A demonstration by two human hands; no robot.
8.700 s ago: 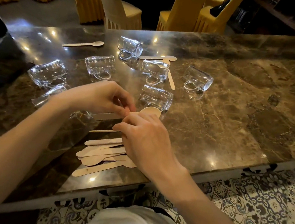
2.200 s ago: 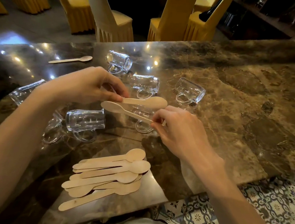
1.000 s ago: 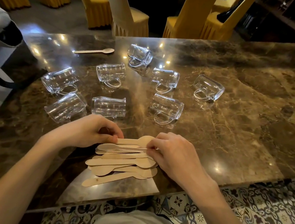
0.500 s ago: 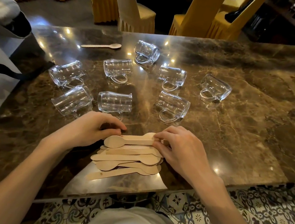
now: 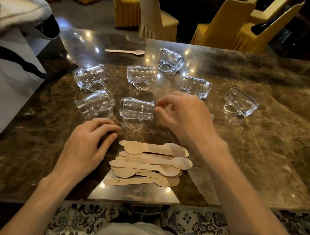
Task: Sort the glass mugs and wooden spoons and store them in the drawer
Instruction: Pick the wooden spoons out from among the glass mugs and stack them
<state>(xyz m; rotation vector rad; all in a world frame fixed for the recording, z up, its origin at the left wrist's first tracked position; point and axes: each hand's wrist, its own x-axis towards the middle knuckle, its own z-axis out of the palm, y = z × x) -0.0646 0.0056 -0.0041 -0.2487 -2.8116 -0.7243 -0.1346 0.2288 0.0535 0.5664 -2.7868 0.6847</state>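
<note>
A pile of several wooden spoons (image 5: pixel 150 161) lies near the front edge of the marble table (image 5: pixel 259 153). One lone wooden spoon (image 5: pixel 125 51) lies far back left. Several glass mugs lie on their sides behind the pile; the nearest mug (image 5: pixel 136 109) is just left of my right hand. My right hand (image 5: pixel 185 116) hovers above the table with loosely curled fingers, holding nothing, and hides most of another mug. My left hand (image 5: pixel 89 143) rests left of the pile, fingers relaxed, empty.
A white bag with black straps (image 5: pixel 11 72) stands on the table's left end. Yellow-covered chairs (image 5: pixel 158 19) line the far side. Patterned floor tiles (image 5: pixel 206 230) show below the front edge. No drawer is in view.
Both hands have let go of the spoons, which now lie on the pile. My right hand has risen toward the mugs; my left has drawn slightly left.
</note>
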